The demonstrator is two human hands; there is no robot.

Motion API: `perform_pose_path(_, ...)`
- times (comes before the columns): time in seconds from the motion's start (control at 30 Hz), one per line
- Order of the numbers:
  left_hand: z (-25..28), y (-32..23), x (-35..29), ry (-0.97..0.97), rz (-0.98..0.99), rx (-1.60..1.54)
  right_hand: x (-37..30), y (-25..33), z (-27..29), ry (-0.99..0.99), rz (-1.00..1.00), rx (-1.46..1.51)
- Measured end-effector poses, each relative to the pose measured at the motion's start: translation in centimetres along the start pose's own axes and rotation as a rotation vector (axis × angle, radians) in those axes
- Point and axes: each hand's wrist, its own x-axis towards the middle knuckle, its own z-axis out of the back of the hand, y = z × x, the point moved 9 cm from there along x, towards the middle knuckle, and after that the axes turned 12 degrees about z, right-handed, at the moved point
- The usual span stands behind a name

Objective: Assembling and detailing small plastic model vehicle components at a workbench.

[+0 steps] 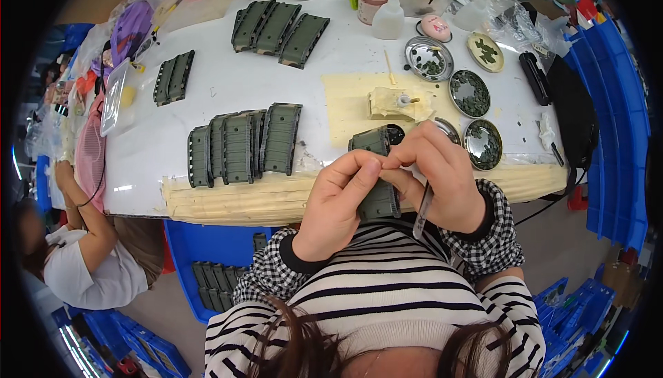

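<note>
Two-handed at the table's edge point(235, 200): gripping a green ribbed case point(380, 202) in the left hand point(335, 202), apparently for steadiness; pinching, on what unclear, with the right hand point(445, 179), tucking tweezers point(423, 214) palmward, likely for reuse.

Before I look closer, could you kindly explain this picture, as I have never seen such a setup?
There is no machine: a person works with two bare hands, filmed from above by a fisheye camera on the head, so straight edges bend. The left hand holds a ridged green piece; the right hand has tweezers tucked in it, and both hands' fingers meet over the piece. Anything between their tips is too small to tell. On the white table lie more green pieces, a cream block, and round dishes with small green bits. Another person is at the left edge.
</note>
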Motion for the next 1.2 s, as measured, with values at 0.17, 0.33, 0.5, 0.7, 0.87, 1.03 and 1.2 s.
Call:
perform_pose_path(0.17, -0.1, 0.2, 0.1, 0.029, 0.062, 0.023, -0.5, 0.1, 1.5, -0.076, -0.122, -0.025)
perform_pose_path(0.33, 1.7, -3.4, -2.7, -0.134, -0.133, 0.037, -0.4, 0.4, 2.0, -0.149, -0.161, -0.144)
perform_pose_path(0.5, 6.1, -8.8, -7.4, -0.418, -0.549, 0.022, 0.3, 0.7, -5.3, 0.046, 0.027, -0.302)
perform_pose_path(0.7, 8.0, -9.6, -8.7, -0.461, -0.631, -0.008, 2.3, -0.7, -12.2, 0.315, 0.051, -0.491)
perform_pose_path(0.87, 8.6, -9.1, -8.6, -0.457, -0.587, 0.008, 2.5, -0.5, -12.6, 0.288, 0.059, -0.515)
perform_pose_path(1.03, 7.5, -8.8, -7.6, -0.47, -0.531, 0.123, 3.2, -0.1, -9.6, 0.09, 0.018, -0.364)
perform_pose_path(1.2, 5.1, -5.9, -5.1, -0.269, -0.314, 0.185, 3.5, 3.3, -5.4, -0.012, 0.102, -0.198)
